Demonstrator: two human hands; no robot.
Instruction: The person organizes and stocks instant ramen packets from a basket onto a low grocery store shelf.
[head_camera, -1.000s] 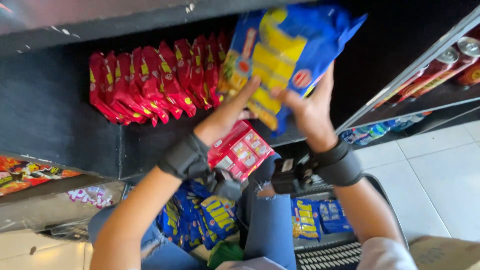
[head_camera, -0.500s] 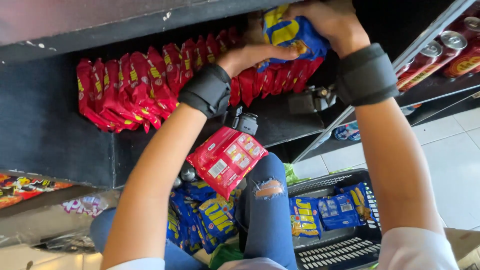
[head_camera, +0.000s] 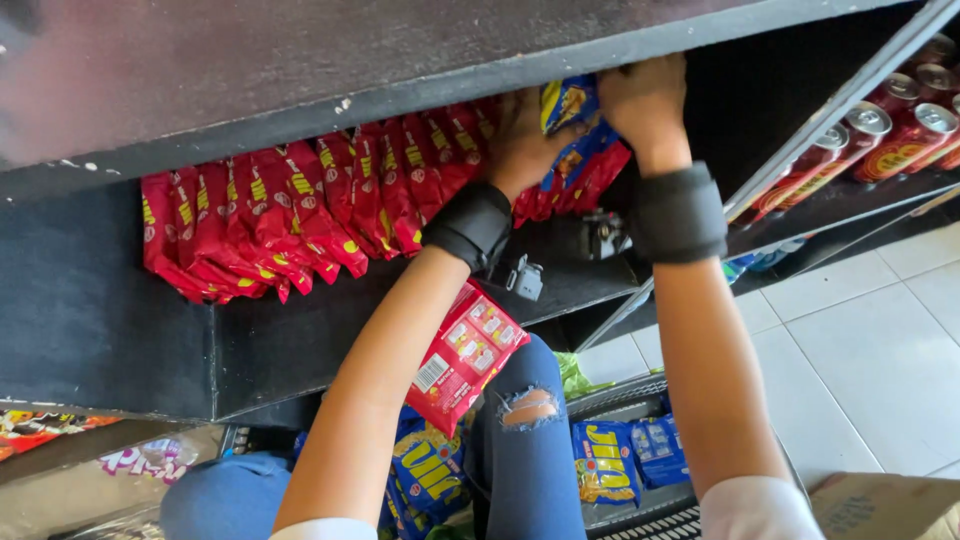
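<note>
Both my hands reach under the upper shelf and hold a blue and yellow snack bag (head_camera: 572, 125). My left hand (head_camera: 515, 140) grips its left side, beside a row of red snack packets (head_camera: 300, 205) that stands on the black shelf (head_camera: 300, 330). My right hand (head_camera: 645, 100) grips the bag's right side. Each wrist wears a black band. A red packet (head_camera: 462, 352) lies on my knee below my left forearm.
A basket (head_camera: 640, 455) on the floor holds more blue and yellow bags (head_camera: 605, 460). Red drink cans (head_camera: 880, 130) line a shelf at the right. A cardboard box corner (head_camera: 890, 505) shows at the bottom right. White floor tiles lie at the right.
Both hands have carried the blue and yellow bag up and back, deeper into the shelf at the end of the red packets. The view has tilted with them.
</note>
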